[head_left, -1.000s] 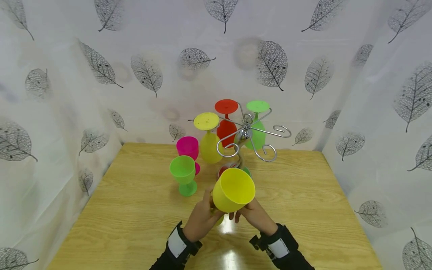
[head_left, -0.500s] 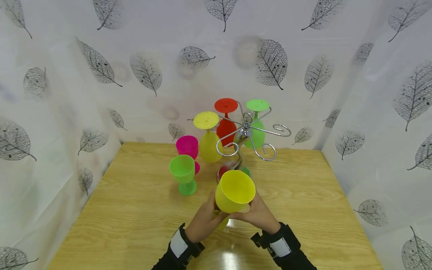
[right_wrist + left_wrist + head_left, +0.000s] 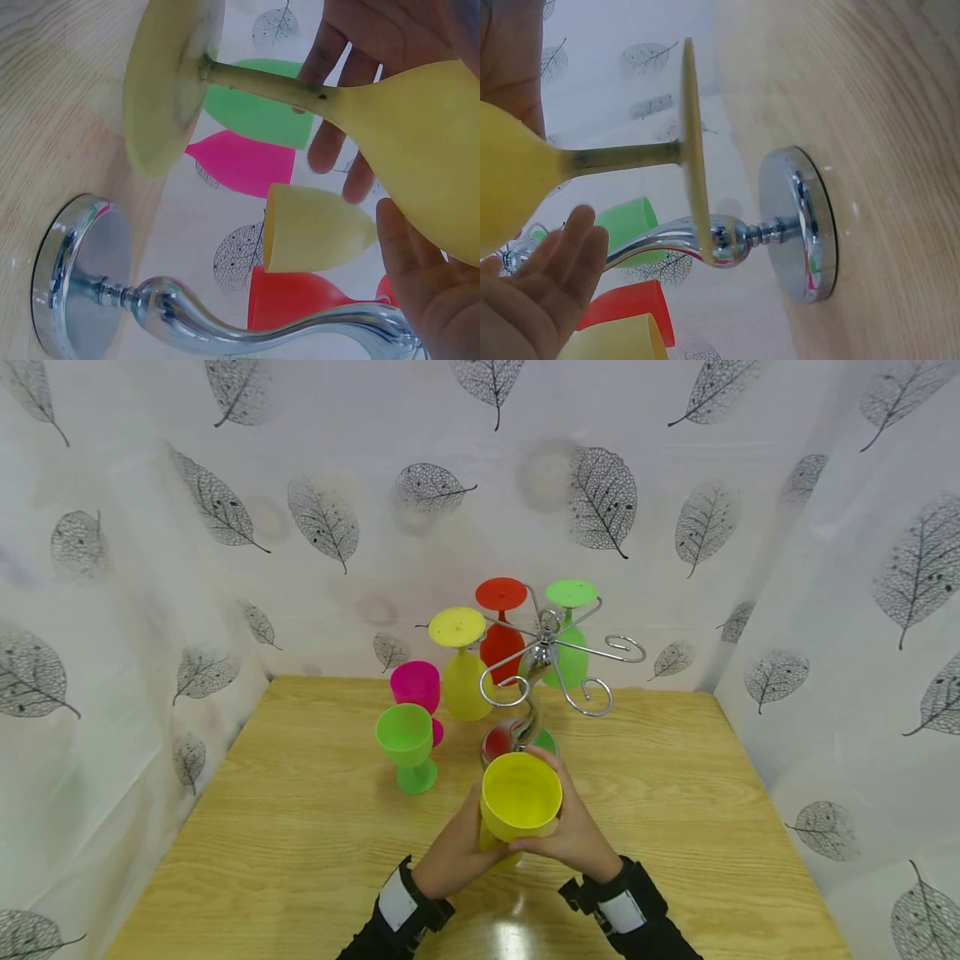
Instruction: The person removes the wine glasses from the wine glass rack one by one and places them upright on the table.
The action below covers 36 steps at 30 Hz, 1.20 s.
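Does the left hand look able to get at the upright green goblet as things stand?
Probably, once freed: the left hand helps hold a yellow goblet, but only bare tabletop shows between that hand and the upright green goblet.

Head view: held yellow cup (image 3: 521, 793), 5-6 o'clock, hides most of own stem, plus L hand (image 3: 453, 850) fingertips; pink cup (image 3: 415, 685), approx 8 o'clock, stem hidden behind green cup (image 3: 405, 732); sleeves (image 3: 660, 939) cut off, 5 & 7. L wrist view: bowl cut off, 9 o'clock; hung yellow cup (image 3: 615, 343) cut, 7. R wrist view: bowl cut, 3
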Each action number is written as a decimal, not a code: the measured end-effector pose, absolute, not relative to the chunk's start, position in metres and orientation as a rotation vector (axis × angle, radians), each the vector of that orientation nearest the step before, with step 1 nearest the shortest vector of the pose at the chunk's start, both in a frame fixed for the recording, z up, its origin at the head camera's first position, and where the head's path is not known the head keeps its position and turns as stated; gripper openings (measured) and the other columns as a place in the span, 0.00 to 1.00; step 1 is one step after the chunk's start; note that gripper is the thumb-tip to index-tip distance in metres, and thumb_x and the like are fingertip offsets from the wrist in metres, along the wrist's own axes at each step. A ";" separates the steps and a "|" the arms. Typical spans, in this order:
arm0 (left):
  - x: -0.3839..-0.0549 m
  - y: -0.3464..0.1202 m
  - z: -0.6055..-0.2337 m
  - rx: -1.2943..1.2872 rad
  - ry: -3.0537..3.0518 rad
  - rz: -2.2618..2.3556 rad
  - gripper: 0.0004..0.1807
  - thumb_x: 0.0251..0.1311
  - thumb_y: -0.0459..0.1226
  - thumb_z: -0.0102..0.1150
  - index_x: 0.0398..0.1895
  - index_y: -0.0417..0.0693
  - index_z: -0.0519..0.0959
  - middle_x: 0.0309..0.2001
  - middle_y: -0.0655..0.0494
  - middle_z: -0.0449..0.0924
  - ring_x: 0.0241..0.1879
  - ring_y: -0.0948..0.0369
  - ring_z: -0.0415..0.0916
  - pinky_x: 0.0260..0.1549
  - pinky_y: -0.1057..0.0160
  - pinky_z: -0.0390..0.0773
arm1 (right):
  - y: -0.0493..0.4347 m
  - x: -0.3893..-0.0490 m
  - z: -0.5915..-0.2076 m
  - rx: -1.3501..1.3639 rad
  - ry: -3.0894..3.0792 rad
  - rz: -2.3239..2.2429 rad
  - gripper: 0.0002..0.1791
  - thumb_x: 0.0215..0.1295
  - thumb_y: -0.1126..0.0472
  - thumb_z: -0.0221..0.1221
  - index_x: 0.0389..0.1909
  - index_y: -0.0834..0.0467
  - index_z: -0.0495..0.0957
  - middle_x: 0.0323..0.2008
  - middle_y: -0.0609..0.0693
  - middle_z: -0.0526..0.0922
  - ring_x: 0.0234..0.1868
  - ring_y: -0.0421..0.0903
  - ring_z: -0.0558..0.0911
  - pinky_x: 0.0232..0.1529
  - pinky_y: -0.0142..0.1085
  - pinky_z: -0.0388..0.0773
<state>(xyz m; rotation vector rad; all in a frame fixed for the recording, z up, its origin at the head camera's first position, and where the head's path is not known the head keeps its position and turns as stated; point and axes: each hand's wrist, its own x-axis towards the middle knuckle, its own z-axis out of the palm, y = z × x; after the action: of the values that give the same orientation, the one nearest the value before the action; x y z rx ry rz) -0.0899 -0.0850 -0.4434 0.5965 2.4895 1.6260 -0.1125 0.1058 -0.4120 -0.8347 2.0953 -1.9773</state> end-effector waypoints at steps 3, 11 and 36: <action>-0.091 -0.085 -0.442 0.566 2.523 1.623 0.48 0.55 0.51 0.63 0.72 0.64 0.43 0.67 0.57 0.60 0.61 0.58 0.68 0.59 0.51 0.73 | 0.110 -0.114 -0.414 -0.809 2.192 -1.951 0.56 0.45 0.62 0.72 0.71 0.57 0.46 0.62 0.59 0.67 0.59 0.34 0.70 0.61 0.30 0.68; -0.089 -0.086 -0.443 0.569 2.588 1.606 0.44 0.58 0.32 0.60 0.72 0.62 0.46 0.64 0.52 0.63 0.60 0.55 0.70 0.56 0.51 0.75 | 0.141 -0.135 -0.422 -0.662 2.394 -1.965 0.56 0.43 0.74 0.70 0.71 0.56 0.47 0.62 0.56 0.65 0.57 0.33 0.70 0.57 0.24 0.69; -0.090 -0.086 -0.441 0.580 2.591 1.613 0.33 0.61 0.27 0.54 0.68 0.53 0.57 0.56 0.49 0.73 0.54 0.56 0.75 0.54 0.52 0.76 | 0.242 -0.210 -0.466 0.081 2.706 -1.888 0.57 0.47 0.65 0.71 0.70 0.51 0.39 0.65 0.58 0.59 0.62 0.52 0.64 0.66 0.51 0.62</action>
<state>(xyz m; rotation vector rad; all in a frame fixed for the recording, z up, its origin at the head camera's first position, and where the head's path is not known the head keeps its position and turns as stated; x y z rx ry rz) -0.0898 -0.0858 -0.4407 0.5799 2.5905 1.6134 -0.2102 0.2423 -0.4665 0.0806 2.7062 -1.8877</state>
